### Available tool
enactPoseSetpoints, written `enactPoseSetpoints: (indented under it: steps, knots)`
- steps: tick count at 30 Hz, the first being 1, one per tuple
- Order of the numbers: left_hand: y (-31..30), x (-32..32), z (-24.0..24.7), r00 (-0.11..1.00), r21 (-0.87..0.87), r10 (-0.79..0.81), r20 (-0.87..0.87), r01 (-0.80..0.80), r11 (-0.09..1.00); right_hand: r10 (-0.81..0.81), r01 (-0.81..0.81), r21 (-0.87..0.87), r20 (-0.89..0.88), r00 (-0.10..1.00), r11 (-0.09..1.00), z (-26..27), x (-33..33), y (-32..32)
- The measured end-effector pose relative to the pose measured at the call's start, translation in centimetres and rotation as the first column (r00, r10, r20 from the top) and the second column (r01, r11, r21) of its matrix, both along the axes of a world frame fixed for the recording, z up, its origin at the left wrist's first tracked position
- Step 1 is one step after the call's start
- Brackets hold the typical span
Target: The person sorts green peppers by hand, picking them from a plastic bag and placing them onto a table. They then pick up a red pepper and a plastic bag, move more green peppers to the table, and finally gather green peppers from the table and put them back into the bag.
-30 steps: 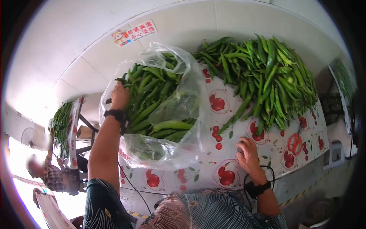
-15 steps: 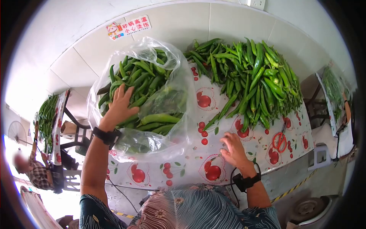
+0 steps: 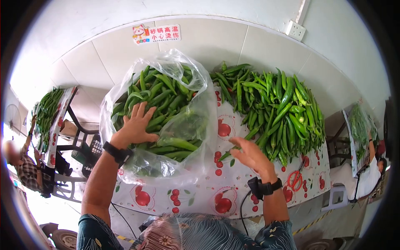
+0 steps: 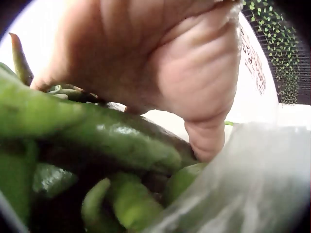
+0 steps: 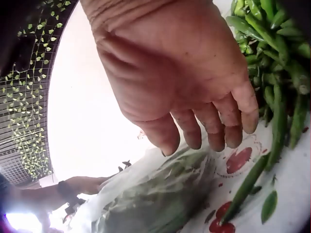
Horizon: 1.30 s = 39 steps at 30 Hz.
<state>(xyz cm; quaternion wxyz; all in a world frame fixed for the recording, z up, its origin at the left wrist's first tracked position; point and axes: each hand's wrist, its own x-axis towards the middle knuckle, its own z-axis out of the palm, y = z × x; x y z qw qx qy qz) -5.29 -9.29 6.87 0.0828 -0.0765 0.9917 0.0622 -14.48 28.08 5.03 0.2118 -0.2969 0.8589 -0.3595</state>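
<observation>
Long green peppers fill a clear plastic bag, its mouth wide open. My left hand rests on the peppers at the bag's left front, fingers spread. In the left wrist view, the thumb points down against the peppers beside the plastic. My right hand hovers over the patterned tablecloth, palm down and holding nothing. In the right wrist view its fingers are loosely extended. Just beyond it spreads a loose pile of green peppers, one pepper jutting toward the hand.
Red-handled scissors lie on the cloth at the right. A tiled wall with a sticker stands behind. Another person is beside a pepper-covered table at the left; a second person sits at the right.
My left hand has left the bag's left side and come down on the peppers, fingers spread. The right hand's fingers have straightened, and it has moved forward, closer to the loose pile.
</observation>
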Motion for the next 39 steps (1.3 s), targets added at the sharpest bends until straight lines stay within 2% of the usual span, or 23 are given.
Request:
enactPoseSetpoints:
  steps: [1,4,5,9,13,17,18,21,27,30,34,36,39]
  knots:
    - [0.1,0.0,-0.1,1.0,-0.006,0.003,-0.006,-0.003,1.0,0.03,-0.03,0.005,-0.05,0.998,1.0,0.2,-1.4,-0.5]
    - [0.5,0.1,-0.2,1.0,-0.022,0.009,-0.018,-0.009,1.0,-0.044,0.047,0.015,-0.164,0.985,0.999,0.3,-4.9,-2.6]
    - [0.5,0.1,-0.3,1.0,-0.024,0.011,-0.024,-0.011,1.0,-0.035,0.031,-0.027,-0.196,0.98,0.999,-0.7,-6.5,-3.1]
    - [0.9,0.1,0.0,0.999,0.011,0.034,-0.023,-0.033,0.999,-0.067,0.064,-0.021,-0.402,0.913,0.998,-2.8,-11.2,-5.4]
    - [0.7,0.1,-0.4,0.999,0.04,0.036,-0.018,-0.035,0.999,-0.037,0.131,0.104,-0.629,0.777,0.986,-4.9,-15.7,-7.5]
    - [0.8,-0.5,-0.6,1.0,0.054,0.022,-0.005,-0.022,0.998,0.052,0.284,0.313,-0.749,0.66,0.907,-5.3,-19.7,-9.4]
    - [0.5,-0.2,-0.7,0.999,0.044,0.035,-0.004,-0.035,0.998,0.088,0.301,0.355,-0.763,0.64,0.885,-5.6,-20.7,-10.5]
    - [0.3,0.1,-0.5,0.998,0.073,0.064,0.003,-0.064,0.995,0.133,0.259,0.411,-0.716,0.686,0.874,-6.4,-22.8,-12.4]
    - [0.6,-0.5,-0.2,0.995,0.084,0.075,0.06,-0.08,0.993,0.25,0.289,0.587,-0.668,0.701,0.756,-7.6,-25.0,-12.7]
    - [0.4,-0.5,-0.7,0.997,0.061,0.069,0.041,-0.072,0.996,0.287,0.255,0.629,-0.629,0.722,0.735,-7.7,-26.0,-12.9]
    - [0.3,-0.3,-1.0,0.999,0.076,0.045,-0.018,-0.044,0.996,0.17,0.254,0.574,-0.582,0.795,0.778,-6.8,-24.8,-13.4]
    - [0.1,0.0,-0.7,0.998,0.066,0.064,0.001,-0.064,0.996,0.16,0.321,0.494,-0.709,0.687,0.808,-8.4,-23.8,-13.6]
    - [0.6,-0.5,-0.6,0.996,0.068,0.082,0.031,-0.084,0.994,0.158,0.326,0.478,-0.726,0.669,0.815,-9.4,-23.8,-13.5]
